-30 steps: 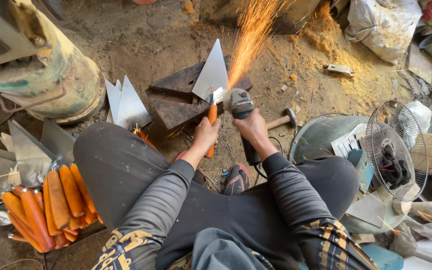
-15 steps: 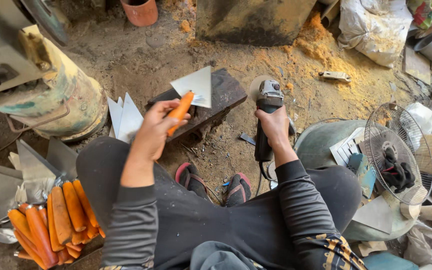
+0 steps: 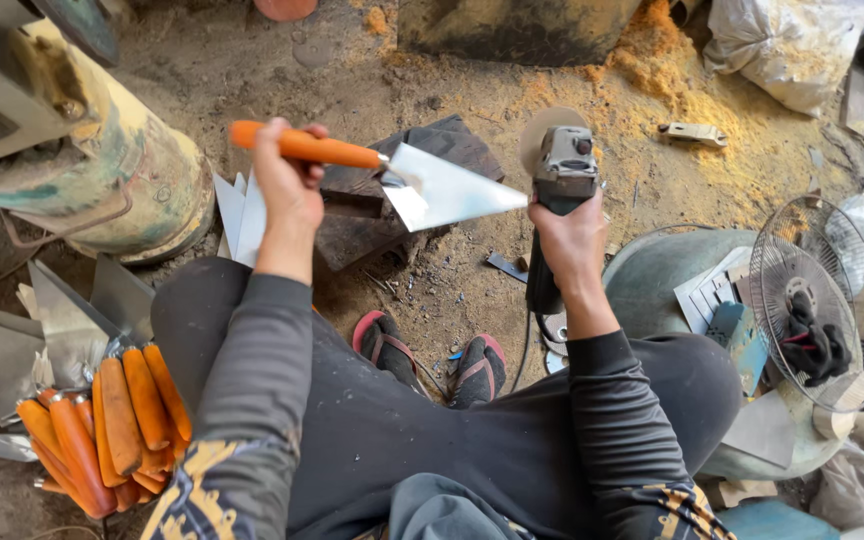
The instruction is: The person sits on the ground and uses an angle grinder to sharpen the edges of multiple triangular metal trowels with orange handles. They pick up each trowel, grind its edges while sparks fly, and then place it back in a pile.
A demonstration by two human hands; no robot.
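Two hands are busy over the dirt floor. Left hand (image 3: 290, 185), upper left of centre, is clenched round the orange handle of a triangular trowel (image 3: 442, 190), holding it level in the air with the steel point aimed right, almost meeting the angle grinder (image 3: 562, 170). Right hand (image 3: 570, 235) grips that grinder's body just right of centre, disc upward. Below the trowel sits a dark wooden block (image 3: 432, 145). More orange-handled trowels (image 3: 102, 425) lie heaped at lower left, a fan (image 3: 817, 305) at right.
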